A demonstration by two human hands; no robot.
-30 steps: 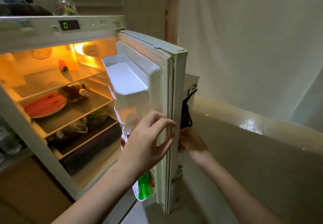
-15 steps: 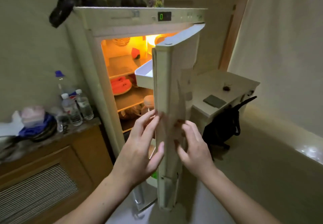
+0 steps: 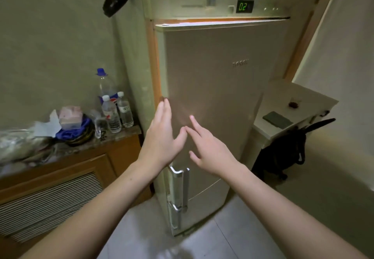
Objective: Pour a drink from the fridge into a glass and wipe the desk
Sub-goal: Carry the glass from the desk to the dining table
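The tall beige fridge (image 3: pixel 212 80) fills the middle of the view. Its upper door is almost shut, with a thin orange strip of inside light along its top and left edge. My left hand (image 3: pixel 164 135) lies flat and open against the door near that left edge. My right hand (image 3: pixel 208 147) is beside it, fingers spread, just in front of the door. Neither hand holds anything. The fridge's contents are hidden. Two metal handles (image 3: pixel 180 190) sit low on the left side of the doors.
A wooden cabinet (image 3: pixel 60 179) stands left of the fridge; its top carries water bottles (image 3: pixel 113 113), a tissue box (image 3: pixel 69 117) and a blue cloth (image 3: pixel 70 131). A white desk (image 3: pixel 291 113) with a dark flat item is at right, a black bag (image 3: pixel 283 153) beneath it.
The fridge door has swung from wide open to almost shut. Both hands moved from its edge onto its front face. The view has pulled back.
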